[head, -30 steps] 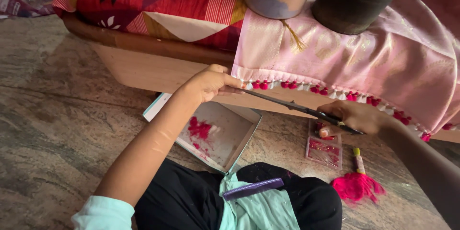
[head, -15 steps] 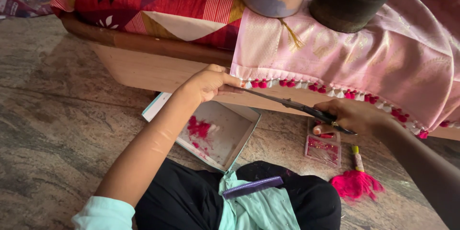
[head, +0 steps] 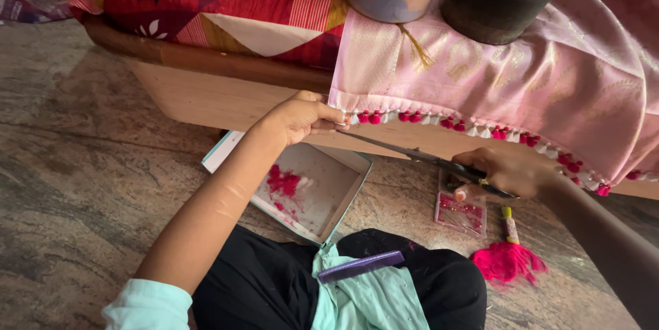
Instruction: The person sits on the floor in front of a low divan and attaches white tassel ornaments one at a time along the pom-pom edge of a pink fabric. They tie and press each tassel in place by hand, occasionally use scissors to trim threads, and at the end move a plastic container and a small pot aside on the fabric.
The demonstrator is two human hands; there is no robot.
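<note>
Pink cloth (head: 549, 89), soft and limp, hangs over the bed edge. Left hand (head: 302, 117) pinches its tasselled hem (head: 374, 118) taut; right hand (head: 511, 172) is closed around scissors (head: 405, 153), blades at the hem. Best gripped beside the cut.

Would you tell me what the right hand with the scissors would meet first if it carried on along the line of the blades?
Probably the left hand, which pinches the pink cloth's tasselled hem; the scissors in the right hand point towards it, though depth is unclear.
</note>
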